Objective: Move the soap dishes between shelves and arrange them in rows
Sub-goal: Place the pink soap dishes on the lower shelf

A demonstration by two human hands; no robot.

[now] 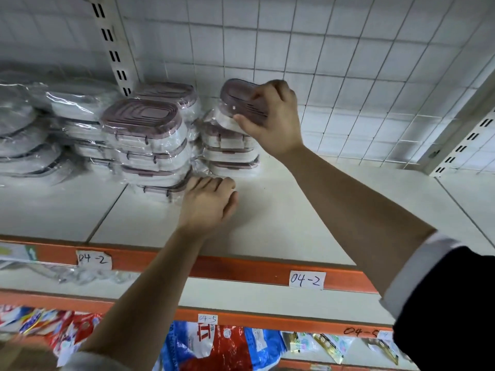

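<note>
On the white shelf [267, 210], grey-lidded packs [26, 145] lie far left, then a front stack [147, 145] of wrapped mauve-lidded dishes. The left hand [207, 202] sits at its foot with fingers curled under; I can't tell if it grips anything. The right hand [273, 116] grasps a tilted soap dish [241, 99] atop the rear stack [230, 153]

A shop: labelled orange-edged shelves [241, 271] stacked with wrapped goods [150, 145].
</note>
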